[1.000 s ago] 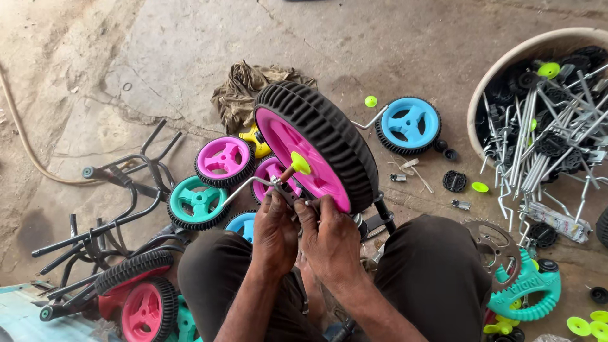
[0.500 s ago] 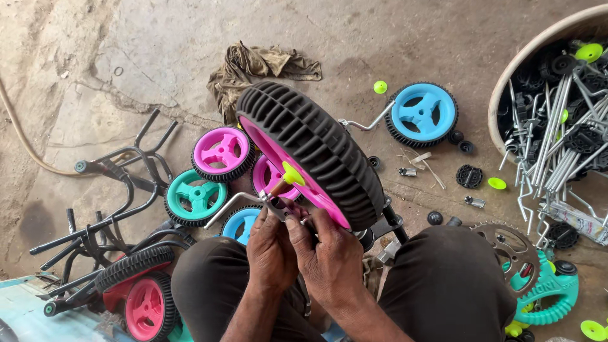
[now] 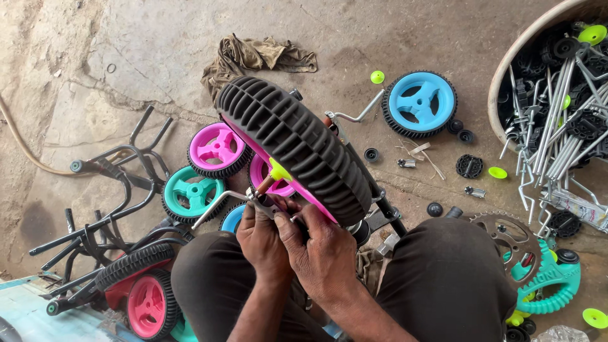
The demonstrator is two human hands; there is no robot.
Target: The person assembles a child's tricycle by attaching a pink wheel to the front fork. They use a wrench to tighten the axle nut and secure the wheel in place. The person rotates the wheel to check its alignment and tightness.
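Head view, looking down at a seated person's lap and a concrete floor [image 3: 158, 57]. A large black-tyred wheel with a pink hub [image 3: 297, 149] stands tilted on edge between the knees. Just below it, the left hand [image 3: 263, 237] and right hand [image 3: 320, 250] press close together, fingers pinched around a small metal fitting [image 3: 263, 204] at the end of a bent silver rod [image 3: 218, 206], beside a yellow-green cap [image 3: 278, 170] on the wheel's axle. To the left lie a pink wheel [image 3: 217, 149], a teal wheel [image 3: 190, 193] and black handlebar frames [image 3: 114, 171]. A blue wheel [image 3: 419, 103] rests upper right, near a tub of silver rods [image 3: 557, 107]. A crumpled brown rag [image 3: 253, 57] lies above.
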